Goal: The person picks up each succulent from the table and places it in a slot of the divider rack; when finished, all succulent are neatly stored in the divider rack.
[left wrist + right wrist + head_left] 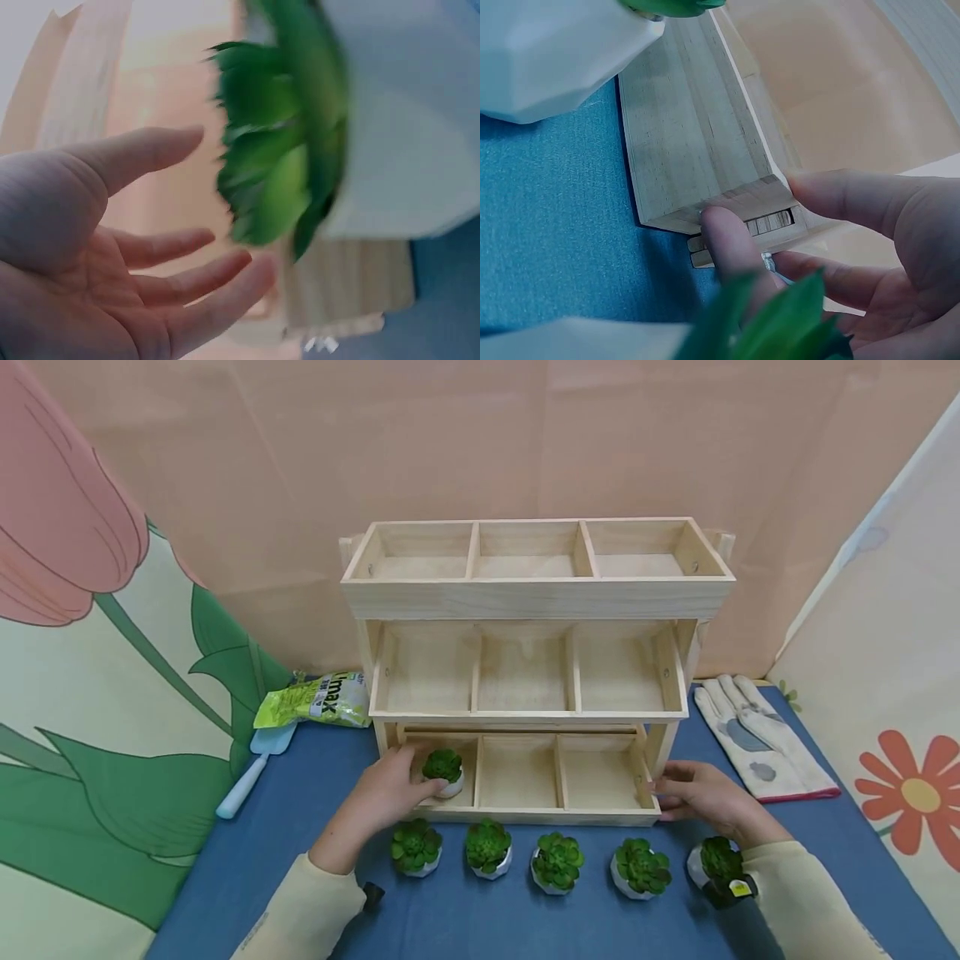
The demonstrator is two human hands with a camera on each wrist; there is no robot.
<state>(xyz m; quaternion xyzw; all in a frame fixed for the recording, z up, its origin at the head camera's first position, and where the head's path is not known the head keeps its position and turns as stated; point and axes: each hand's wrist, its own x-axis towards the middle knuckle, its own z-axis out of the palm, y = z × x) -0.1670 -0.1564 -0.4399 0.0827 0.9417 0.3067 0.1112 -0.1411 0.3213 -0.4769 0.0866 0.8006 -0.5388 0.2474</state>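
A small potted succulent (442, 766) with a white pot sits in the left compartment of the lowest tray (525, 818) of a wooden tiered planter stand (537, 600). My left hand (386, 789) reaches over that tray's left end, its thumb beside the pot. In the left wrist view the fingers are spread and relaxed, with a blurred succulent (262, 142) in front of them hiding part of the scene. My right hand (697, 793) holds the right end of the lowest tray. The right wrist view shows the thumb (832, 196) at the rim and a finger (731, 236) against the end panel.
Several potted succulents (558, 862) stand in a row before the stand, the rightmost (718, 860) partly behind my right wrist. A green-and-white bag (318, 700) and a light-blue trowel (258, 756) lie left. White gloves (761, 735) lie right on the blue cloth (517, 927).
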